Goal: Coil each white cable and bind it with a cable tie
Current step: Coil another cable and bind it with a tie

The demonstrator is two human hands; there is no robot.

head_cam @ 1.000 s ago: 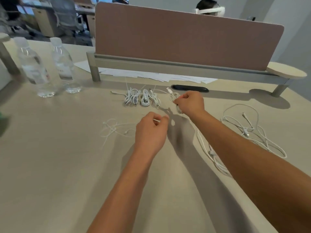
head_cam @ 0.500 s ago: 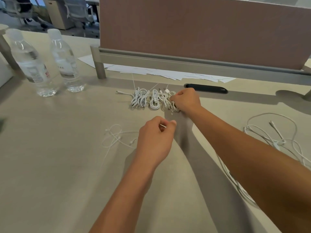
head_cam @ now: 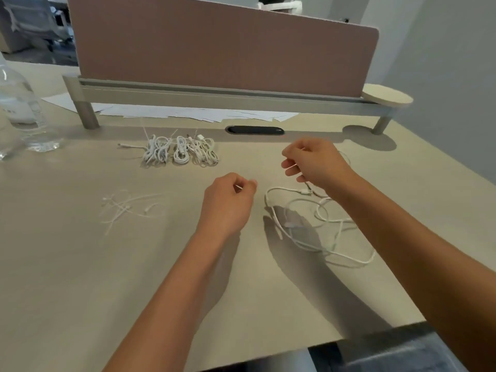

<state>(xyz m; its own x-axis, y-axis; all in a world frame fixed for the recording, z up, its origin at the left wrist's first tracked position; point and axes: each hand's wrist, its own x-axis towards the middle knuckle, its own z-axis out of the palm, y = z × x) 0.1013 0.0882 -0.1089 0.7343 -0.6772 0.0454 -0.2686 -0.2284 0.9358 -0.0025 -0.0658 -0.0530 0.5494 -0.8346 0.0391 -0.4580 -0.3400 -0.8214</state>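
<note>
Several coiled, tied white cables (head_cam: 182, 152) lie in a row at the back of the table. A loose white cable (head_cam: 300, 226) sprawls at the right. My left hand (head_cam: 228, 205) is in the middle of the table and pinches a short white cable tie piece (head_cam: 237, 187) between thumb and forefinger. Above the far end of the loose cable hovers my right hand (head_cam: 314, 165), its fingers loosely curled with nothing plainly in them. A heap of spare white cable ties (head_cam: 128, 208) lies to the left of my left hand.
A clear water bottle (head_cam: 24, 111) stands at the far left. Sheets of paper (head_cam: 188, 113) lie under the raised divider panel (head_cam: 214, 49). A black cable slot (head_cam: 255, 129) sits behind the coils. The table's front edge (head_cam: 349, 336) runs across the lower right.
My right hand has let go of the coiled cable beside the other coils and moved right, over the loose cable. The left hand still pinches the tie piece. The view swung right.
</note>
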